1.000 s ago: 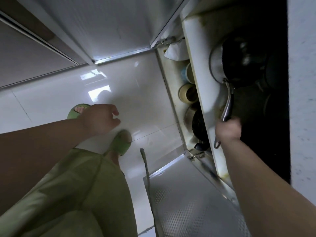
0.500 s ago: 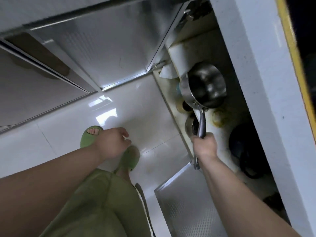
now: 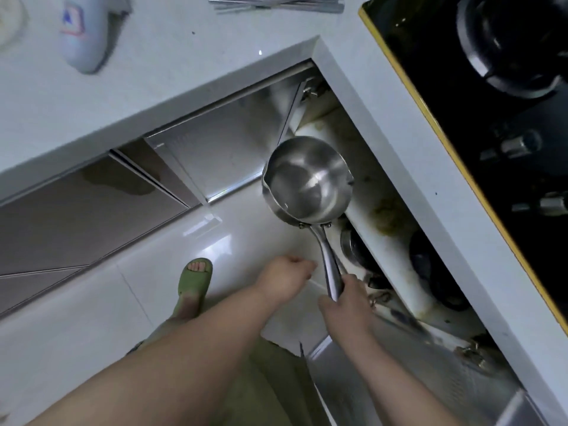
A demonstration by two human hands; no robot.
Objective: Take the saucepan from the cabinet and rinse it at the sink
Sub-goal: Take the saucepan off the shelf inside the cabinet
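Step one is about done: your right hand (image 3: pixel 344 298) is clamped on the handle of the saucepan (image 3: pixel 307 182), pan level and out in front of the open cabinet (image 3: pixel 396 216). Left hand (image 3: pixel 284 279) loosely curled, empty. Sink not in view. Next: carry it there, clear the countertop (image 3: pixel 172 56) edge.

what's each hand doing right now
Left hand: loosely closed, holding nothing.
Right hand: closed on the saucepan handle.

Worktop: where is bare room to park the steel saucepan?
Free: the white worktop between the white-and-blue bottle and the black hob. Crowded: its top edge, by the metal utensils, and the cabinet shelf, full of dark pots.
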